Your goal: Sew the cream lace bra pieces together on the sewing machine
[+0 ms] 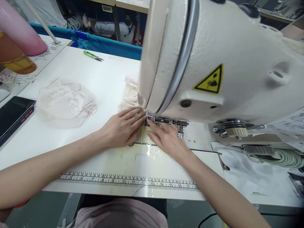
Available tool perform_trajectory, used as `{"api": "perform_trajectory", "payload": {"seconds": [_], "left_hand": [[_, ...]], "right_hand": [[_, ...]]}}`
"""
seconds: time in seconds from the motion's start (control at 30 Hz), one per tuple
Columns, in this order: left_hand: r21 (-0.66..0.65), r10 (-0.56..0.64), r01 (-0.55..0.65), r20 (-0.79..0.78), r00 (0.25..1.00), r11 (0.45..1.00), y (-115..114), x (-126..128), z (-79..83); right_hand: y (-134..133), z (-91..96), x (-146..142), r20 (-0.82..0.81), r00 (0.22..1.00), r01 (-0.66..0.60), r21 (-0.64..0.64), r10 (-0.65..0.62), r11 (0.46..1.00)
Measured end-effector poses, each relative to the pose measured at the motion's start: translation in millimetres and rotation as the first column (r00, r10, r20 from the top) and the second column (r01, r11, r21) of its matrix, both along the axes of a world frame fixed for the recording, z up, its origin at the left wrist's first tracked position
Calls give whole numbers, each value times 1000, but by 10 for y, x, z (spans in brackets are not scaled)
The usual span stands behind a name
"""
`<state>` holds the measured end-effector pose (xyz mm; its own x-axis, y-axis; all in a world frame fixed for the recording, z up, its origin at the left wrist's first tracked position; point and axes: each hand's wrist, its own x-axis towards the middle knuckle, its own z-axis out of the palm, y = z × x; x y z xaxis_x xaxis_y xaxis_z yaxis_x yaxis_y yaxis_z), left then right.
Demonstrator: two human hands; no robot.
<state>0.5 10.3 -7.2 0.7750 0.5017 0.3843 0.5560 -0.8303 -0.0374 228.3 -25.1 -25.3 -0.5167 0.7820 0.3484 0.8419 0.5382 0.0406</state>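
My left hand [122, 126] lies flat on the table, fingers stretched toward the needle area of a cream sewing machine [213, 60]. It presses a pale, fringed piece of fabric [130, 95] that runs back under the machine head. My right hand [166, 137] rests just right of it, fingers extended and flat on the fabric beside the presser foot [152, 119]. Both sets of fingertips nearly meet at the foot. The needle itself is hidden by the machine head.
A heap of sheer white net with loose threads [65, 103] lies to the left. Green thread snips [92, 56] sit at the table's back. A dark tablet [13, 114] is at far left. A printed ruler [128, 182] runs along the front edge.
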Motion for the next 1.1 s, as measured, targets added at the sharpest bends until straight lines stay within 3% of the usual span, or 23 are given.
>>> {"api": "perform_trajectory", "payload": {"seconds": [0.17, 0.33, 0.53, 0.6, 0.63, 0.7, 0.8, 0.93, 1.1], "left_hand": [[-13, 26, -27, -3, 1000, 1000, -2, -14, -9], [-40, 73, -78, -113, 991, 996, -30, -17, 25], [34, 42, -37, -173, 984, 999, -61, -14, 207], [-56, 160, -171, -166, 973, 984, -52, -122, 318], [-116, 266, -286, -164, 950, 951, -48, -218, 377], [-204, 511, -536, -166, 843, 819, -45, -483, 480], [-224, 696, -709, -145, 703, 669, -49, -945, 557], [-352, 793, -764, -89, 603, 541, -39, -1323, 524], [-535, 830, -705, -11, 558, 467, -9, -1426, 508]], "right_hand": [[28, 59, 37, -11, 1000, 5, 148, -3, 989], [51, 131, 73, -31, 999, -5, 251, 14, 968], [48, 132, 105, -20, 996, -77, 315, 88, 946], [47, 119, 129, -12, 993, -105, 308, 114, 946], [49, 108, 144, -3, 992, -119, 315, 126, 942], [58, 80, 176, 35, 988, -155, 344, 152, 926], [85, 47, 200, 79, 977, -212, 370, 197, 905], [108, 86, 167, 79, 971, -240, 363, 227, 901], [69, 168, 113, 26, 979, -199, 345, 203, 917]]}}
